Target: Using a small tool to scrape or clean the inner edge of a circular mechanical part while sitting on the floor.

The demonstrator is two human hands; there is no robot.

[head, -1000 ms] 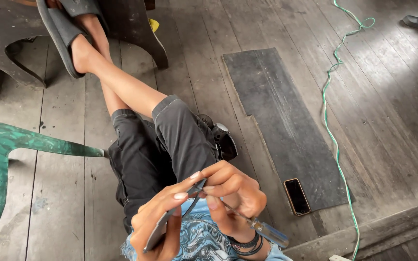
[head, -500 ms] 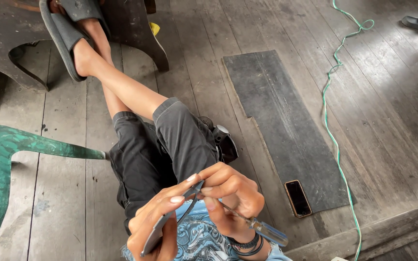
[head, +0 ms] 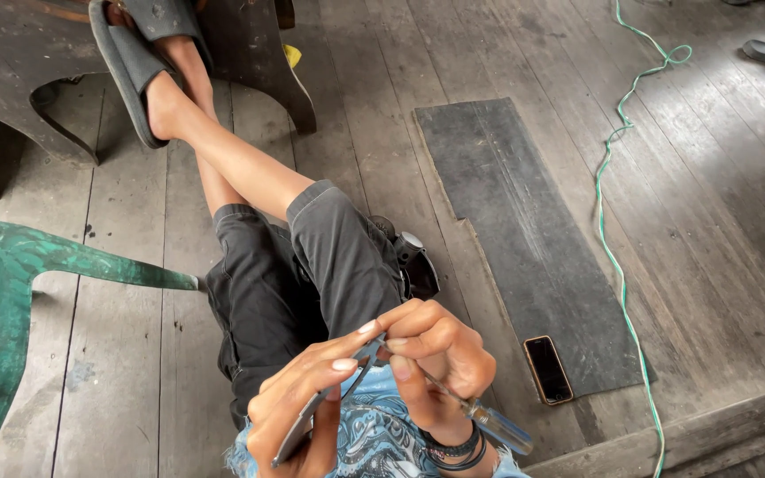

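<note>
Your left hand (head: 298,407) pinched a thin dark metal part (head: 312,416). Your right hand (head: 436,350) gripped a screwdriver (head: 480,416), its tip meeting the part above your lap.

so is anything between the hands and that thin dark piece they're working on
Nothing visible does. The left hand already grips the thin dark piece, and the right hand holds a screwdriver with its fingertips meeting the piece's top end. The exact contact point of the tip is hidden by the fingers.
</note>
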